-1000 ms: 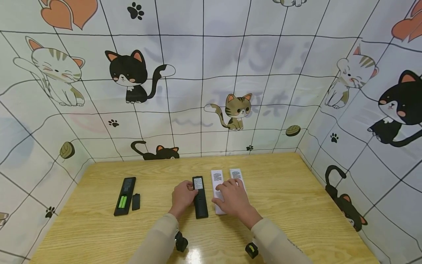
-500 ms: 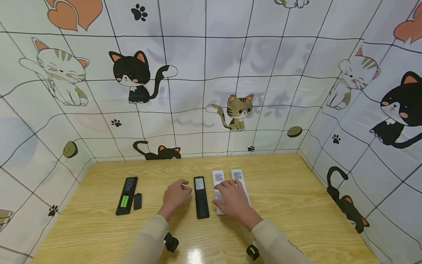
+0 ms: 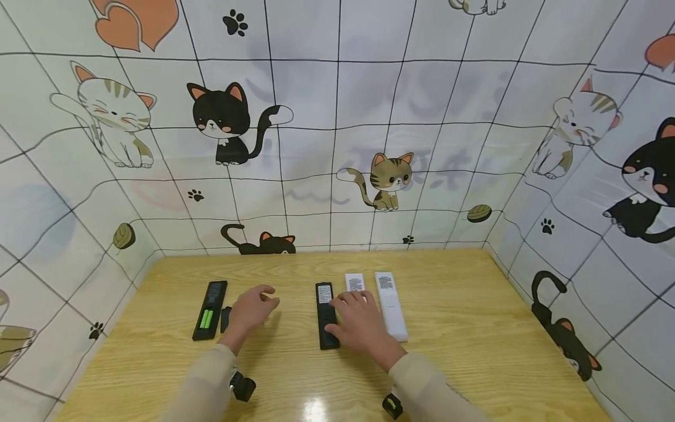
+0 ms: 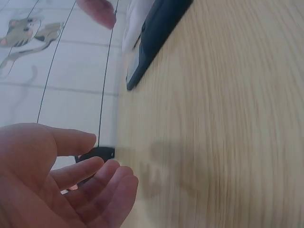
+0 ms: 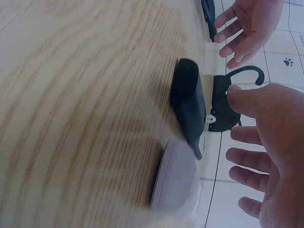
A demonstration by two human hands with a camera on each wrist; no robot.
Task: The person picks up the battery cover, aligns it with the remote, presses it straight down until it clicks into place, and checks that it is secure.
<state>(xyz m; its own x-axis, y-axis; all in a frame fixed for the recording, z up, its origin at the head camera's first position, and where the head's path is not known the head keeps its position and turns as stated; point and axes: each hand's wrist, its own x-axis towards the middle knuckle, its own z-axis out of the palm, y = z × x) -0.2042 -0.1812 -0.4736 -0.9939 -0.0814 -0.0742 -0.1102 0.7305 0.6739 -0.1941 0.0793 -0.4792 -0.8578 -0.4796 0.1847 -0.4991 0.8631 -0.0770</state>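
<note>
My left hand [image 3: 250, 310] hovers above the table, fingers loosely bent and holding nothing, partly over a small black battery cover [image 3: 225, 321]. Beside that cover lies a black remote control [image 3: 215, 296] with two green batteries [image 3: 206, 319] showing in its uncovered compartment. My right hand [image 3: 361, 322] is spread over the middle remotes, its thumb and index fingertip overlapping a second black remote control [image 3: 324, 319] that lies face down. In the right wrist view a gap shows between its fingers [image 5: 249, 159] and this black remote. Under the hand, a white remote control [image 3: 355, 282] is mostly hidden.
Another white remote control [image 3: 391, 308] lies face down to the right of my right hand. The wooden table [image 3: 453, 316] is enclosed at back and sides by cat-printed sheeting [image 3: 306, 146].
My left hand has let go of the middle black remote and moved left toward the battery cover. The right hand has shifted left from the white remotes to the black one's edge.
</note>
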